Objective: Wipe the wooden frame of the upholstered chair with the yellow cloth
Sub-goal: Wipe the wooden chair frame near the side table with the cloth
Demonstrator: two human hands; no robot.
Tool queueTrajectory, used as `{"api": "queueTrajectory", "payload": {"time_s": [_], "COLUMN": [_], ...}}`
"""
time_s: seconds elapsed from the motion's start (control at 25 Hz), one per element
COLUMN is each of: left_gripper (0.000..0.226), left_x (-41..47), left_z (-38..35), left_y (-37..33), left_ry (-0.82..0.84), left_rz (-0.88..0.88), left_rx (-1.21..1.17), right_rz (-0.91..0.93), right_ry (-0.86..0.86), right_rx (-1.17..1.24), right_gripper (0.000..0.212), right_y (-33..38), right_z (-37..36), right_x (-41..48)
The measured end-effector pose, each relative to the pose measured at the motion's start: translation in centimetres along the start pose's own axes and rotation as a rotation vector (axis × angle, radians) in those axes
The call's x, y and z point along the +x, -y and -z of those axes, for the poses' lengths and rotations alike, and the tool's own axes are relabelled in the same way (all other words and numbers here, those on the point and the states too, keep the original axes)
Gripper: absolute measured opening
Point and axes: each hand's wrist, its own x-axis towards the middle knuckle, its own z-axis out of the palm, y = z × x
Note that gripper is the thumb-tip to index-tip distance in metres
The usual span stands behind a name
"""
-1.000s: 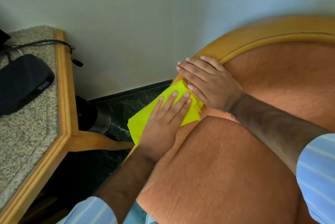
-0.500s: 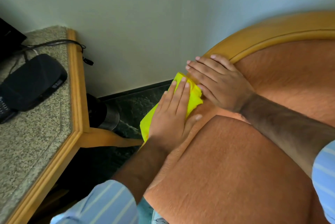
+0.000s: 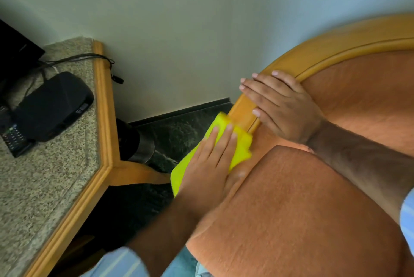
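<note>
The chair has orange upholstery (image 3: 302, 209) and a curved light wooden frame (image 3: 324, 50) that runs from the upper right down to the centre. My left hand (image 3: 208, 162) lies flat on the folded yellow cloth (image 3: 240, 144) and presses it onto the lower end of the frame. A short bare stretch of wood (image 3: 242, 111) shows between the cloth and my right hand. My right hand (image 3: 282, 106) rests palm down on the frame just above, fingers spread, with nothing in it.
A granite-topped table with a wooden edge (image 3: 100, 102) stands at the left, carrying a black box (image 3: 53, 106), a remote (image 3: 13, 140) and cables. A black and metal cylinder (image 3: 136, 142) sits on the dark green floor (image 3: 179, 131) between table and chair. A pale wall is behind.
My left hand has slid the cloth a little down the frame, so bare wood shows below my right hand. My right hand stays on the frame. The camera has shifted.
</note>
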Motion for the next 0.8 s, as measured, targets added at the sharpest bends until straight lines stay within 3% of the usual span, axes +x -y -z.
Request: {"api": "queueTrajectory", "payload": {"time_s": [0.12,0.36,0.6,0.8], "left_gripper": [0.075,0.073,0.074,0.072], "left_x": [3.1,-8.5,3.2,-4.8], "left_z": [0.8,-0.3,1.8,-0.1], "left_y": [-0.8,0.8,-0.3,0.2], "left_ry": [-0.029,0.113,-0.056,0.038], "left_rz": [0.039,0.065,0.165,0.058], "left_rx": [-0.113,0.004,-0.282,-0.045], "right_rz": [0.01,0.006,0.016,0.025], "right_ry": [0.013,0.009,0.014,0.023], "right_rx": [0.012,-0.012,0.003,-0.015], "right_gripper": [0.056,0.056,0.056,0.056], "right_y": [0.0,0.0,0.0,-0.3], "right_z": [0.3,0.2,0.3,0.3], "right_x": [0.1,0.1,0.3,0.1]}}
